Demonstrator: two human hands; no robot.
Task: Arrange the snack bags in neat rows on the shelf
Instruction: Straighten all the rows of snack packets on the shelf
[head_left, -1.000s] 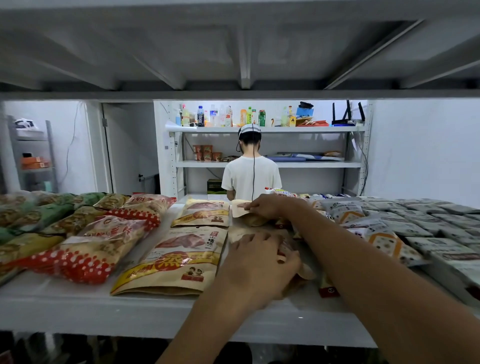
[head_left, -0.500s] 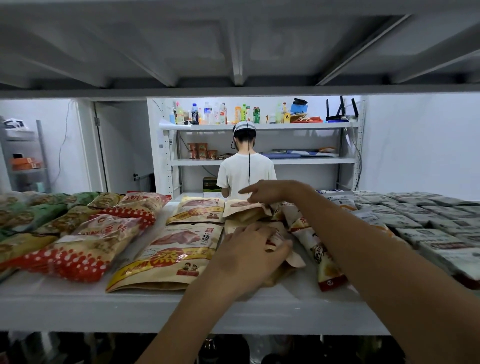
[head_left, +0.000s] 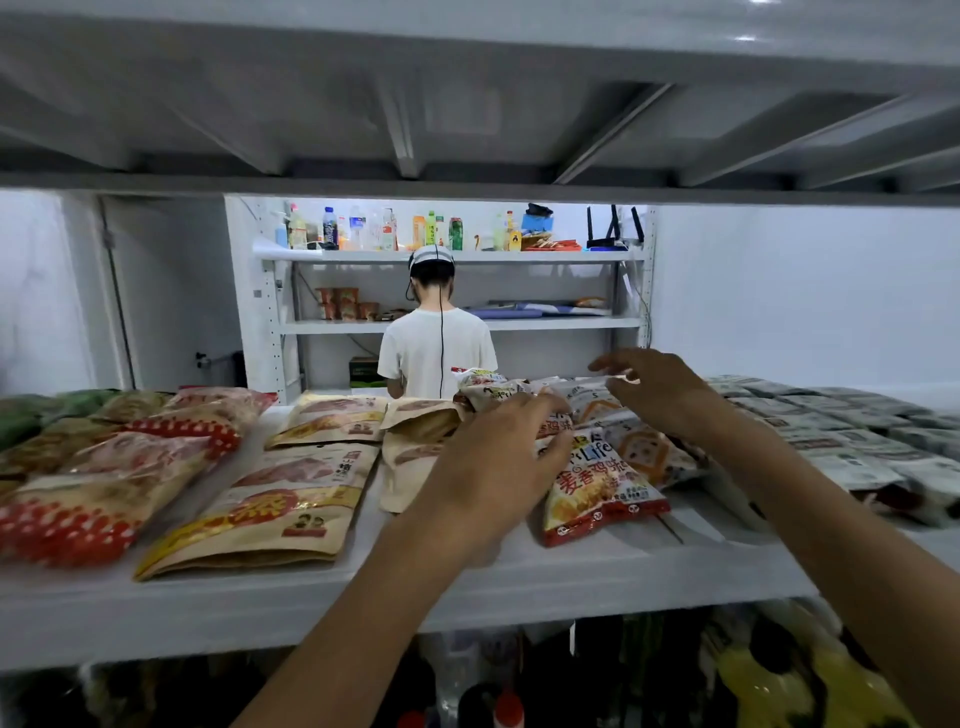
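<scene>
The shelf is smooth white painted metal with a soft sheen along its front edge. On the left, the red-dotted bags gleam: clear, crinkly plastic. The tan pouch looks matt and paper-like. The orange chip bag is glossy film catching the light. Overhead, the upper deck is dull grey ribbed metal. The far person's T-shirt is plain white cloth.

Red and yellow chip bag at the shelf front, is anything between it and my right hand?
Nothing visible does. The right hand hovers open above the white orange-diamond bag just behind the chip bag; the left hand is at the chip bag's left edge.
</scene>
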